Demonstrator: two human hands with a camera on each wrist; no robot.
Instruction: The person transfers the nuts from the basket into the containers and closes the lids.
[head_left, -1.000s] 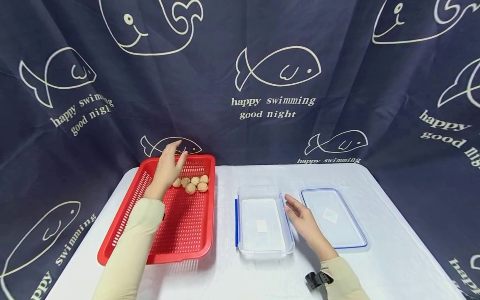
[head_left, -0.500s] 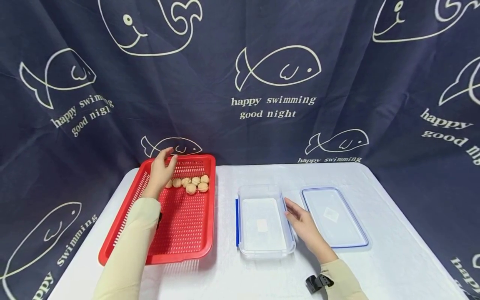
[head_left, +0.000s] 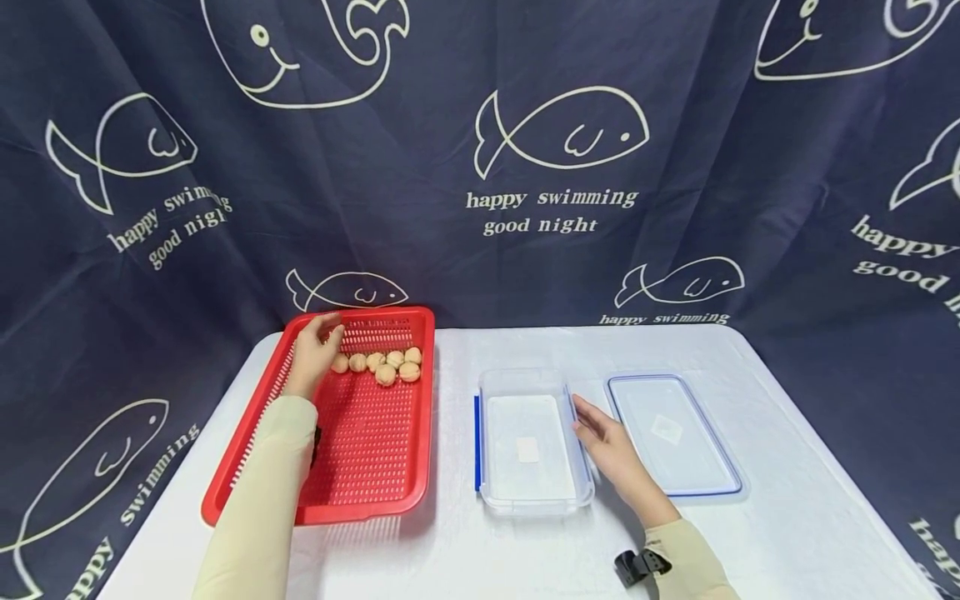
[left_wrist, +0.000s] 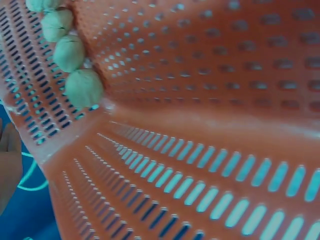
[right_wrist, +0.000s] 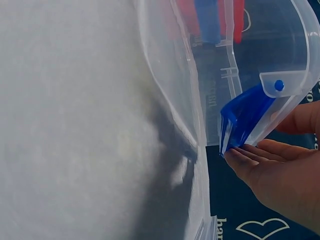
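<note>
Head view: at eight o'clock on the white table (head_left: 457,554), a red basket (head_left: 360,450), with walnuts (head_left: 386,374) bunched toward its one o'clock corner. Over the basket between eleven and twelve o'clock, just beside the nearest walnuts, the left hand (head_left: 311,358), thumb spread well away from the fingers, with hold of nothing visible. At five o'clock, a clear box (head_left: 534,504), a blue strip (head_left: 477,442) along its nine o'clock side. At its three o'clock side, the right hand (head_left: 615,454), fingers lightly extended. At four o'clock, lying flat, a blue-rimmed lid (head_left: 675,458). Behind, at twelve o'clock, a dark curtain (head_left: 555,275) with fish drawings

Left wrist view: walnuts in a row between ten and eleven o'clock; near nine, part of the left hand, cut off by the edge

Right wrist view: at three o'clock, a blue clip (right_wrist: 245,117) swung outward; at four, the right hand, straight-fingered, tips at the clip's lower end, thumb apart, nothing gripped
</note>
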